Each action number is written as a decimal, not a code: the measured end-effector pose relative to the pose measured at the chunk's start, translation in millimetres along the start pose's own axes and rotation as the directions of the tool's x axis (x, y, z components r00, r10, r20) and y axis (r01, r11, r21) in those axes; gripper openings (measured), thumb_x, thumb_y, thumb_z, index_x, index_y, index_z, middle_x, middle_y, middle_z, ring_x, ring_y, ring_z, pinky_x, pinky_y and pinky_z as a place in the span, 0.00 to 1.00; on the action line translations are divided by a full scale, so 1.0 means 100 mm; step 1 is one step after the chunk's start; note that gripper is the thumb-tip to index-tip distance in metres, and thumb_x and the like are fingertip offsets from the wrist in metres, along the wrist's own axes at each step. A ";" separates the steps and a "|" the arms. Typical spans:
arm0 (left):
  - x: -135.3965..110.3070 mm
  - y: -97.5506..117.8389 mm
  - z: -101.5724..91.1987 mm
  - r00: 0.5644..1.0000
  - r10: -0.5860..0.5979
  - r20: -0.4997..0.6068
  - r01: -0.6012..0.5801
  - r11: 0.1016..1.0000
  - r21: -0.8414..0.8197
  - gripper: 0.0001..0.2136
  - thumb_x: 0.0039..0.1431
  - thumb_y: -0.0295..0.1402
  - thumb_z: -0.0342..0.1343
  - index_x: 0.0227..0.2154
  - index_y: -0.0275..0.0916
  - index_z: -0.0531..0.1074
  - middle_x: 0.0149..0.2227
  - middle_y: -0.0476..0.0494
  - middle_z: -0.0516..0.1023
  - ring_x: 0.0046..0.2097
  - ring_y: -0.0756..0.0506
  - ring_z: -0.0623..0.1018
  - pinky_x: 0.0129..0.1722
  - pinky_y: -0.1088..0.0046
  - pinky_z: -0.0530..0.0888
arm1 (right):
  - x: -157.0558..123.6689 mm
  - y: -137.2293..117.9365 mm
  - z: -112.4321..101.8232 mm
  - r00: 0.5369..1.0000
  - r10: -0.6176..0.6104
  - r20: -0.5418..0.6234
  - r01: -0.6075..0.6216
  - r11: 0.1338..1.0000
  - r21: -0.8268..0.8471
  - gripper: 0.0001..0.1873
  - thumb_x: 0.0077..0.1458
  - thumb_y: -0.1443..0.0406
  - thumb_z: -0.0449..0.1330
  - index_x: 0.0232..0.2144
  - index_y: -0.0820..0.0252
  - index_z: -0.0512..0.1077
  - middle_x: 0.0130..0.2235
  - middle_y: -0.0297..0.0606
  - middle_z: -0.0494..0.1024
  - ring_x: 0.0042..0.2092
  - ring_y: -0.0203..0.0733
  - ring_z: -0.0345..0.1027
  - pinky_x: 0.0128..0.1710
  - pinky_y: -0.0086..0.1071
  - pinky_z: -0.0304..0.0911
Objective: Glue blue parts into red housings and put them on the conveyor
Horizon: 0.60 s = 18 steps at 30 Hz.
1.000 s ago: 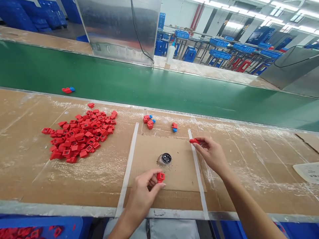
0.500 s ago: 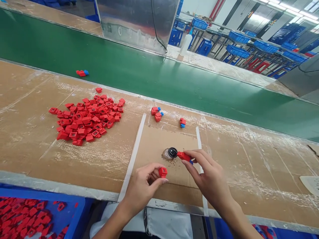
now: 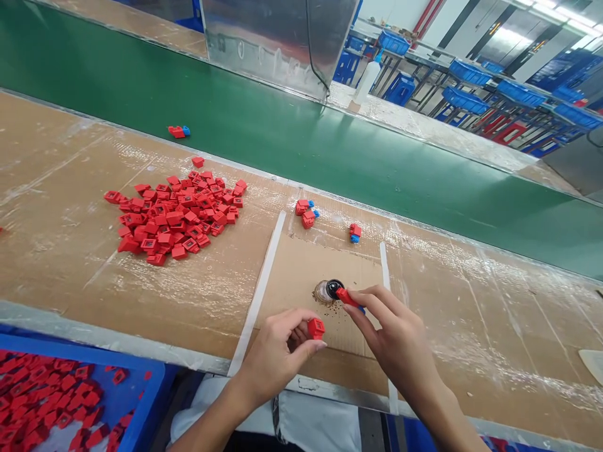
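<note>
The left hand and right hand stay apart, both close above a cardboard pad. The left hand pinches a red piece between thumb and fingers. The right hand pinches a red-and-blue piece, its red tip at the edge of a small jar; they may be touching, but that is hard to tell. The jar sits on the pad, tilted, with its black lid up, among dark specks. Both pieces look like light, stiff moulded plastic, small enough to slip, so they are probably best held by their flat sides. Compared with the earlier frame, the right hand has moved in from the right-hand tape strip to the jar, and the head has turned so more of the bin shows.

Below the table edge, near the person's lap, a blue bin holds more red pieces. Beyond the pad lie two small groups of red-and-blue pieces, and to the left a red heap covers part of the table. Further off, a stray piece rests on a green conveyor belt, and blue crates sit on racks.
</note>
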<state>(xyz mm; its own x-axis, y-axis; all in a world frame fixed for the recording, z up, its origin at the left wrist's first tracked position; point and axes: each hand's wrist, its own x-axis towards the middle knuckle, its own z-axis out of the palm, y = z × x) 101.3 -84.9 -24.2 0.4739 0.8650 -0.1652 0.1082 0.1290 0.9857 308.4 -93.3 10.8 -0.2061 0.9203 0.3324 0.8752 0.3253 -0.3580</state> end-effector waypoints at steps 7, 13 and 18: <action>0.00 0.01 0.00 1.000 -0.004 0.013 0.004 1.000 -0.010 0.05 0.60 0.32 0.60 0.37 0.39 0.74 0.32 0.51 0.74 0.33 0.51 0.73 0.34 0.77 0.69 | 0.01 -0.02 -0.01 1.000 -0.014 0.016 0.014 1.000 0.016 0.07 0.66 0.67 0.55 0.44 0.56 0.73 0.39 0.40 0.77 0.40 0.41 0.74 0.38 0.32 0.68; 0.00 0.00 0.01 1.000 0.017 0.009 -0.017 1.000 -0.025 0.04 0.60 0.31 0.59 0.37 0.39 0.74 0.32 0.51 0.75 0.33 0.51 0.73 0.34 0.77 0.69 | 0.01 -0.02 0.03 1.000 -0.021 -0.003 0.022 0.999 0.035 0.06 0.65 0.67 0.57 0.43 0.57 0.73 0.38 0.38 0.76 0.39 0.40 0.73 0.37 0.32 0.68; 0.01 -0.01 0.01 1.000 0.022 0.001 -0.022 1.000 -0.016 0.04 0.60 0.30 0.60 0.38 0.39 0.74 0.32 0.51 0.75 0.33 0.51 0.73 0.34 0.78 0.69 | 0.02 -0.02 0.05 1.000 -0.023 -0.002 0.023 0.998 0.054 0.06 0.64 0.68 0.58 0.43 0.57 0.73 0.39 0.37 0.76 0.40 0.38 0.73 0.38 0.30 0.67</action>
<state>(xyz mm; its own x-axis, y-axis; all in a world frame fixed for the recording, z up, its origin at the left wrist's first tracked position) 102.7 -85.1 -24.9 0.4768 0.8672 -0.1436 0.0837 0.1178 0.9895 303.7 -91.0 8.2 -0.2251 0.9122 0.3425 0.8452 0.3577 -0.3972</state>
